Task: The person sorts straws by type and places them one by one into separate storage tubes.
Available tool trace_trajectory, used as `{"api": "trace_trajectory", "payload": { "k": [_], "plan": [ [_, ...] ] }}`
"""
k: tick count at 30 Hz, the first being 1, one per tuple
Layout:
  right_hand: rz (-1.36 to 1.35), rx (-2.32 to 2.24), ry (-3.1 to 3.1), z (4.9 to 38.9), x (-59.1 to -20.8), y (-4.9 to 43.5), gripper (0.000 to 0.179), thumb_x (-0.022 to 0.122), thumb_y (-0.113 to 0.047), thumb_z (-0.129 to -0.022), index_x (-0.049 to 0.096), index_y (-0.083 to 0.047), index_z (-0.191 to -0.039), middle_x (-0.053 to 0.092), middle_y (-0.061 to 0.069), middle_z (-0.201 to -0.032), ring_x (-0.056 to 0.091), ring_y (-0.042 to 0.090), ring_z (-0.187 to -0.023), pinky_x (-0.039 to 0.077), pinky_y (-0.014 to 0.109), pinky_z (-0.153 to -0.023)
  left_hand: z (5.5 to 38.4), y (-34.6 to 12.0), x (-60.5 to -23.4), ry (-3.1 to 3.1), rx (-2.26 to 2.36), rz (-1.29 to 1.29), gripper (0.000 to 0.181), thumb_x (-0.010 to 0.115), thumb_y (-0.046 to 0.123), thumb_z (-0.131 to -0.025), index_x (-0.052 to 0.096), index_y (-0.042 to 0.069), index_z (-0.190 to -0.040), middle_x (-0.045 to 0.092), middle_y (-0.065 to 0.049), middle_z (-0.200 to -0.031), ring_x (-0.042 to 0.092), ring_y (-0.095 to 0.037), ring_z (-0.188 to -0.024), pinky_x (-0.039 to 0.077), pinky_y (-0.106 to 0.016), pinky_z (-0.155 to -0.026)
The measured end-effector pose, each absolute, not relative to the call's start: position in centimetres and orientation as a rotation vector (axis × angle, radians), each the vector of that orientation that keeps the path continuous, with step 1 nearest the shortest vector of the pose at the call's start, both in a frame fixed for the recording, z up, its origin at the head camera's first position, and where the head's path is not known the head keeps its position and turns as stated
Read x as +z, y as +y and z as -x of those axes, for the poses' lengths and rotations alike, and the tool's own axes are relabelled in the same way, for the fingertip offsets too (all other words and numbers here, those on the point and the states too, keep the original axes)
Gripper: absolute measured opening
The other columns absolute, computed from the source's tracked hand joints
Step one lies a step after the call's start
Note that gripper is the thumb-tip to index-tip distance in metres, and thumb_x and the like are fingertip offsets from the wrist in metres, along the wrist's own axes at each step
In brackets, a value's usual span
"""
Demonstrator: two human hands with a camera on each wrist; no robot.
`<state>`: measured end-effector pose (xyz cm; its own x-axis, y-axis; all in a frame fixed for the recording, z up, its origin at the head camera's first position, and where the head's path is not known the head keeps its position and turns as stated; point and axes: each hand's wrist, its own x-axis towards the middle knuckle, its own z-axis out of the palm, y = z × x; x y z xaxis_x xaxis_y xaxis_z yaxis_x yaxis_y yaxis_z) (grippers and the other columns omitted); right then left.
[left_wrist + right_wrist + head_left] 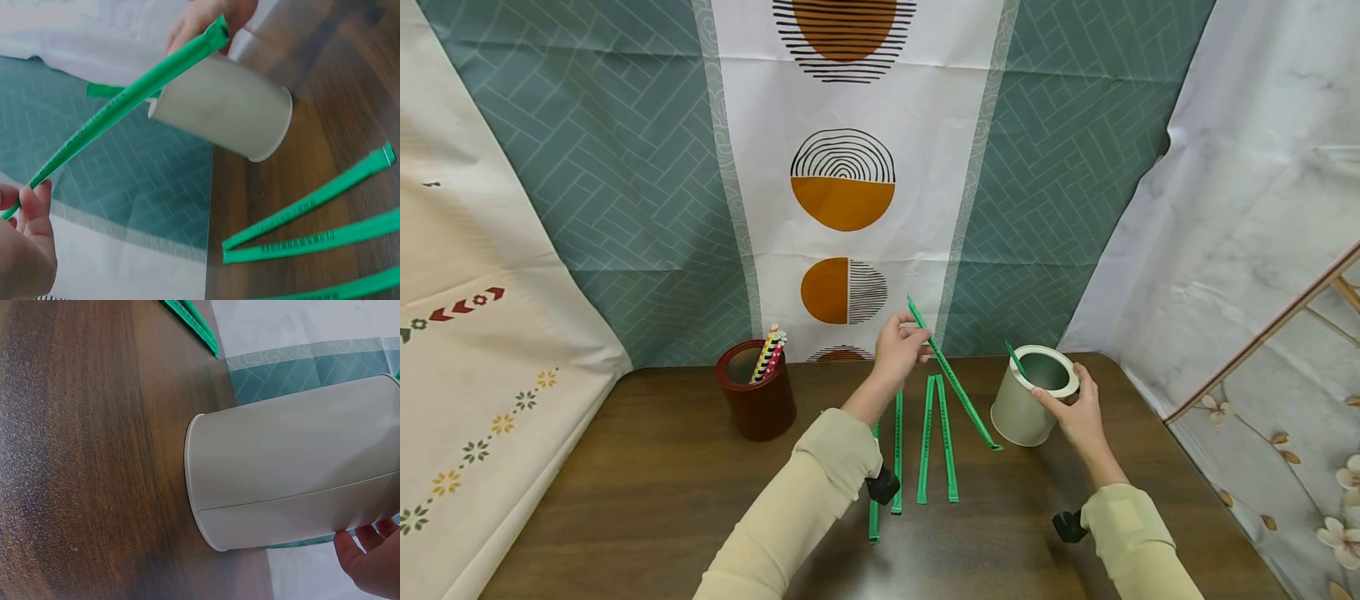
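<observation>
My left hand (898,357) pinches a long green paper-wrapped straw (957,382) near its upper end. The straw slants down to the right in the air, its lower end close to the white can (1021,407). In the left wrist view, the held straw (125,100) crosses in front of the can. My right hand (1079,421) grips the can by its upper right side, near the rim. Another green straw (1017,361) stands in the can, leaning on the rim with its top sticking out. Several more green straws (926,442) lie on the table below my left hand.
A dark red-brown cup (760,412) stands at the back left, holding a few patterned straws (767,358). The brown wooden table (685,492) ends at a patterned cloth backdrop (842,283). Cloths also hang along the left and right sides.
</observation>
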<state>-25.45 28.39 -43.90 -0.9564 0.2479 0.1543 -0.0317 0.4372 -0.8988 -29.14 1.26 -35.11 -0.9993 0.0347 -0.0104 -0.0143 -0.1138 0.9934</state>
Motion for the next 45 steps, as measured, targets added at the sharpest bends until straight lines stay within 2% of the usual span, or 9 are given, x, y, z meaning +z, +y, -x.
{"api": "trace_trajectory", "payload": {
  "k": [8, 13, 16, 19, 21, 23, 30, 40, 45],
  "plan": [
    [0.191, 1.541, -2.434, 25.4, -43.9, 28.4, 0.090, 0.065, -0.028, -0.079, 0.005, -0.006, -0.142, 0.014, 0.022, -0.140, 0.026, 0.033, -0.122, 0.028, 0.044, -0.097, 28.9, 3.2, -34.2, 1.968, 2.521, -0.006, 0.022, 0.052, 0.006, -0.086, 0.042, 0.007, -0.106, 0.057, -0.013, -0.088, 0.054, -0.010, -0.057, 0.043, -0.017, -0.049],
    [0.192, 1.528, -2.428, 25.4, -43.9, 28.4, 0.090, 0.066, -0.027, -0.078, 0.007, -0.006, -0.142, 0.015, 0.022, -0.140, 0.025, 0.033, -0.123, 0.026, 0.044, -0.099, 28.7, 4.4, -33.6, 1.989, 2.574, 0.019, 0.024, 0.053, 0.008, -0.086, 0.042, 0.007, -0.108, 0.056, -0.008, -0.086, 0.055, -0.008, -0.058, 0.044, -0.016, -0.049],
    [0.198, 1.514, -2.424, 25.5, -44.0, 28.4, 0.088, 0.066, -0.024, -0.078, 0.009, -0.005, -0.142, 0.017, 0.021, -0.139, 0.028, 0.028, -0.118, 0.032, 0.027, -0.093, 28.3, 5.1, -33.3, 2.002, 2.595, -0.016, 0.025, 0.052, 0.009, -0.087, 0.041, 0.006, -0.110, 0.055, -0.008, -0.089, 0.056, -0.009, -0.060, 0.047, -0.019, -0.053],
    [0.202, 1.513, -2.416, 25.6, -44.1, 28.5, 0.086, 0.066, -0.020, -0.077, 0.011, -0.004, -0.141, 0.020, 0.020, -0.136, 0.031, 0.022, -0.112, 0.031, 0.007, -0.078, 27.4, 5.6, -32.5, 2.023, 2.612, -0.034, 0.025, 0.051, 0.008, -0.088, 0.041, 0.004, -0.111, 0.055, -0.013, -0.093, 0.060, -0.024, -0.068, 0.052, -0.029, -0.060],
    [0.206, 1.513, -2.414, 25.6, -44.1, 28.5, 0.086, 0.067, -0.020, -0.077, 0.012, -0.004, -0.141, 0.021, 0.020, -0.134, 0.032, 0.019, -0.108, 0.030, 0.001, -0.071, 26.6, 6.0, -31.9, 2.057, 2.626, -0.030, 0.024, 0.051, 0.008, -0.088, 0.041, 0.003, -0.110, 0.055, -0.016, -0.095, 0.061, -0.034, -0.076, 0.052, -0.033, -0.064],
    [0.208, 1.514, -2.424, 25.6, -44.1, 28.5, 0.086, 0.067, -0.022, -0.077, 0.011, -0.005, -0.141, 0.021, 0.020, -0.134, 0.032, 0.020, -0.109, 0.029, -0.001, -0.070, 25.9, 6.3, -31.5, 2.092, 2.633, -0.011, 0.023, 0.050, 0.006, -0.088, 0.041, 0.000, -0.109, 0.054, -0.019, -0.097, 0.059, -0.040, -0.084, 0.053, -0.036, -0.066],
    [0.222, 1.509, -2.419, 25.6, -44.1, 28.5, 0.086, 0.067, -0.026, -0.077, 0.012, -0.005, -0.141, 0.022, 0.020, -0.134, 0.033, 0.023, -0.112, 0.029, -0.001, -0.071, 27.5, 8.6, -34.3, 2.297, 2.558, -0.019, 0.019, 0.049, 0.016, -0.090, 0.042, 0.011, -0.107, 0.052, -0.008, -0.098, 0.064, -0.025, -0.075, 0.050, -0.024, -0.061],
    [0.217, 1.535, -2.414, 25.5, -44.1, 28.4, 0.087, 0.067, -0.026, -0.077, 0.011, -0.006, -0.142, 0.020, 0.020, -0.135, 0.030, 0.026, -0.118, 0.027, 0.001, -0.076, 26.8, 10.1, -35.5, 2.475, 2.360, -0.084, 0.020, 0.050, 0.018, -0.090, 0.047, 0.008, -0.106, 0.056, -0.006, -0.096, 0.065, -0.019, -0.073, 0.047, -0.019, -0.055],
    [0.226, 1.529, -2.419, 25.6, -44.1, 28.4, 0.088, 0.067, -0.026, -0.077, 0.011, -0.007, -0.142, 0.019, 0.020, -0.137, 0.028, 0.028, -0.121, 0.029, 0.013, -0.087, 26.7, 10.2, -36.2, 2.574, 2.188, -0.170, 0.023, 0.053, 0.024, -0.088, 0.052, 0.010, -0.106, 0.062, -0.004, -0.099, 0.065, -0.017, -0.071, 0.046, -0.018, -0.055]
  ]
}}
